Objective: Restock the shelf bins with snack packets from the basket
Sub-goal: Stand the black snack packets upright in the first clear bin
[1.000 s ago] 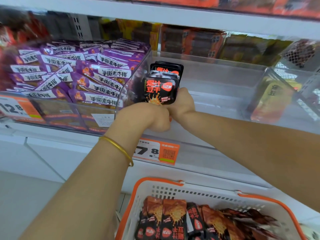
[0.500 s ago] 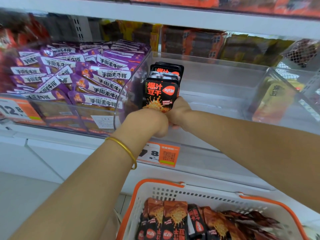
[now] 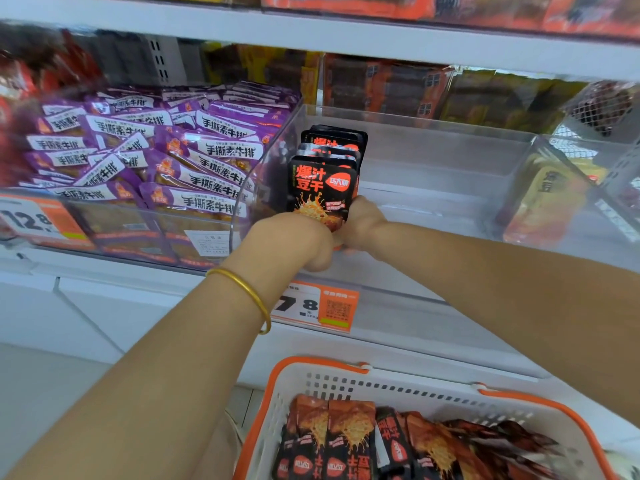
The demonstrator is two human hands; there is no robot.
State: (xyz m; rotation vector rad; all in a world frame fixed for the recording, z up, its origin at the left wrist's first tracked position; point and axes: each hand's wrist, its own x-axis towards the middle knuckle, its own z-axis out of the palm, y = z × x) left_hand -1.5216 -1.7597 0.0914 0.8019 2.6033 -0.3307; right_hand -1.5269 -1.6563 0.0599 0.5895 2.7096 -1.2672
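Observation:
A stack of black snack packets [image 3: 323,181] with red and orange print stands upright at the left end of a clear shelf bin [image 3: 433,143]. My left hand [image 3: 294,242], a gold bangle on its wrist, grips the stack's lower left. Around the lower right my right hand [image 3: 362,225] is closed. Both hands sit just inside the bin's front wall. Below, a white basket [image 3: 398,388] with orange rim holds several more black and orange packets [image 3: 349,441].
Left of the clear bin, a neighbouring bin is piled with purple packets [image 3: 156,150]. A yellow packet [image 3: 550,199] leans behind the right divider. An orange price tag [image 3: 317,304] hangs on the shelf edge. Another shelf [image 3: 346,32] runs overhead.
Both hands have lowered the stack of black packets a little into the bin, and it now stands more upright. The basket is unchanged.

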